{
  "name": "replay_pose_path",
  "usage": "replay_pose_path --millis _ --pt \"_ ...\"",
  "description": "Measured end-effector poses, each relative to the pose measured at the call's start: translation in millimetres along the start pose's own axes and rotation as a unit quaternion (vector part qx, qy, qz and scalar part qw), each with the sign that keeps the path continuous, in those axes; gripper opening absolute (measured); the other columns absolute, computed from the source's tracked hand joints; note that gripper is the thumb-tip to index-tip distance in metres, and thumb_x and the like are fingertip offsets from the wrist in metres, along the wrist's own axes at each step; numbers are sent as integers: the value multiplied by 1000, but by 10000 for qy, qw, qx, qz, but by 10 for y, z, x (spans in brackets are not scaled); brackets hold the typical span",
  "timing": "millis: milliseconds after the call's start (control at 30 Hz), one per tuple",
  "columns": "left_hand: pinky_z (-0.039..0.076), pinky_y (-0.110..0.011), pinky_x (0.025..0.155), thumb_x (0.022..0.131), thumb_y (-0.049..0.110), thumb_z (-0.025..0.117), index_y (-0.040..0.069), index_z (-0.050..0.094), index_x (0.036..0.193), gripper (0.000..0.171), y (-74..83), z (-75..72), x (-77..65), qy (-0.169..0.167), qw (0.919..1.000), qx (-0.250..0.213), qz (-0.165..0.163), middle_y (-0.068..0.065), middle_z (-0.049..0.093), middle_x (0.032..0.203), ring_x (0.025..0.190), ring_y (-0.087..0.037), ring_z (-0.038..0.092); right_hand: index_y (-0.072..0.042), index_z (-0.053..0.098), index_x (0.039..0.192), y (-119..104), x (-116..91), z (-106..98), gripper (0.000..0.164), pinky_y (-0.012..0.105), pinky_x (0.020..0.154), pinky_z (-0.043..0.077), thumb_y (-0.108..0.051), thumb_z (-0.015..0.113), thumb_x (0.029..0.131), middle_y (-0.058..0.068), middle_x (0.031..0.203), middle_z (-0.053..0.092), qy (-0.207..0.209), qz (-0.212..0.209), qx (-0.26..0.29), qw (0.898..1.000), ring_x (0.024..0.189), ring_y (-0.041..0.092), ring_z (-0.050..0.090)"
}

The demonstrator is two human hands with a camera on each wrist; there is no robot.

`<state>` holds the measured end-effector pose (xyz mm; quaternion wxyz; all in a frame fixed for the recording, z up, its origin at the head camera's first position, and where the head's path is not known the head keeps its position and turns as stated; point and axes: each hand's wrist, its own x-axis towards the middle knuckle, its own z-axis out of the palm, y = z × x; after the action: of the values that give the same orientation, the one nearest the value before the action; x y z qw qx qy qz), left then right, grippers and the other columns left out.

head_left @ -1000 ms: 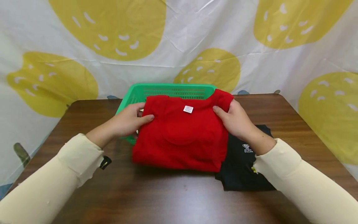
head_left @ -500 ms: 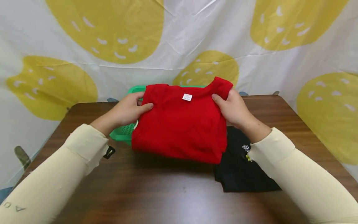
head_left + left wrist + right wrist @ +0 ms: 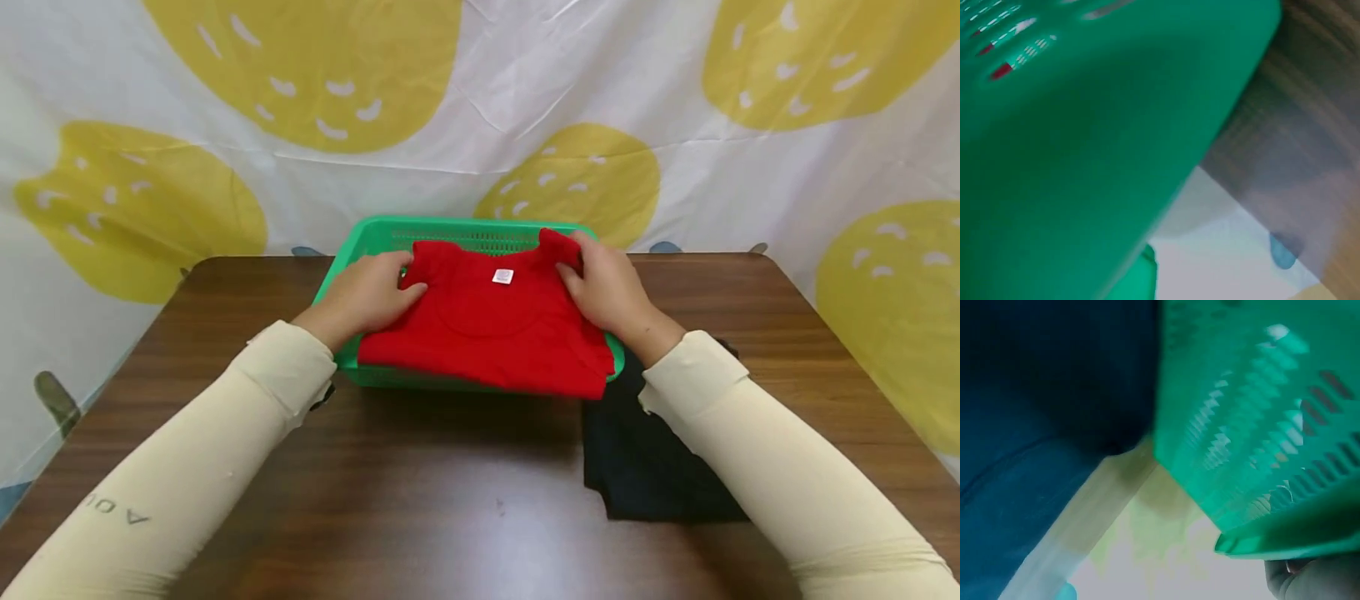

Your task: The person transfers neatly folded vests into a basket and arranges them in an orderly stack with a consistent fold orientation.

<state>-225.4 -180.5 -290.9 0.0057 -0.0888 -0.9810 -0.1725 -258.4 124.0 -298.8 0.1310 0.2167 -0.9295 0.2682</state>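
Note:
A folded red shirt with a white neck label lies over the opening of a green plastic basket, its near edge hanging across the front rim. My left hand pinches the shirt at its left shoulder, thumb on top. At the other shoulder my right hand grips the cloth the same way. In the left wrist view the basket's green wall fills most of the picture. The right wrist view shows the slotted basket side and part of my right hand at its rim.
A folded black garment lies on the brown wooden table right of the basket, partly under my right forearm. Behind the table hangs a white curtain with yellow fruit prints.
Both hands have lifted the red shirt off its place before the basket and carried it forward over the basket. The shirt now tilts flatter, and more of the basket's rim shows.

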Motion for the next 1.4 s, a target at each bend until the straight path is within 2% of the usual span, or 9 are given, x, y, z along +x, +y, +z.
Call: replay_pose_path --millis 167,433,700,867,1000,1100,1233,1333,1400 --pt "54 -47 81 97 32 62 6 56 132 44 -6 62 -29 -289 9994 9 -214 -13 70 107 96 -28 66 -6 61 105 19 -67 7 18 54 87 41 -19 67 96 14 85 71 -151 -161 -777 9967 82 34 68" --pt "48 -34 63 98 32 63 8 55 106 27 22 94 -21 -741 9968 231 -165 -10 63 86 76 -23 62 -9 63 100 -2 -12 -19 13 60 101 37 -21 65 96 9 82 69 -909 -103 -1708 9810 86 30 68" --pt "50 -38 70 95 30 66 6 53 124 40 -29 139 51 -1081 9931 401 -205 -10 63 87 79 -23 61 -8 64 106 11 53 34 14 61 103 36 -19 62 97 9 83 71 -1158 -163 -1990 9730 88 32 69" --pt "53 -43 78 92 29 69 3 50 132 51 -78 158 60 -1321 9899 449 -264 -11 66 94 85 -25 62 -8 62 115 11 81 78 20 61 104 36 -17 60 98 13 91 73 -1178 -152 -2057 9714 95 34 70" --pt "54 -50 90 91 29 71 3 44 140 62 -102 167 45 -1358 9890 510 -279 -18 65 119 104 -31 62 -6 51 132 -2 81 98 35 60 103 38 -13 55 98 18 107 71 -1117 -99 -2039 9725 109 34 66" --pt "52 -54 94 91 29 71 4 38 145 68 -105 160 28 -1335 9894 537 -191 -21 58 134 116 -36 59 -7 41 144 -6 78 107 45 60 99 43 -10 49 100 21 126 61 -936 -159 -1982 9756 120 36 59" --pt "52 -54 93 91 28 71 7 32 149 73 -106 139 12 -1292 9896 623 -60 -22 58 135 117 -36 59 -7 49 141 -21 89 127 40 59 102 44 -8 49 101 23 138 51 -694 -721 -2105 9725 129 39 50" --pt "54 -52 91 90 27 73 9 32 148 74 -106 137 7 -1218 9901 698 66 -20 60 132 114 -35 61 -6 64 125 -48 111 156 27 53 102 47 -7 53 101 20 128 60 -929 -1501 -2332 9563 122 37 54" --pt "54 -52 91 88 25 75 9 35 147 73 -106 146 7 -1196 9895 769 245 -19 61 132 114 -34 61 -8 69 116 -65 121 179 22 48 96 52 -9 55 100 15 116 67 -1368 -1867 -2403 9427 111 32 61"
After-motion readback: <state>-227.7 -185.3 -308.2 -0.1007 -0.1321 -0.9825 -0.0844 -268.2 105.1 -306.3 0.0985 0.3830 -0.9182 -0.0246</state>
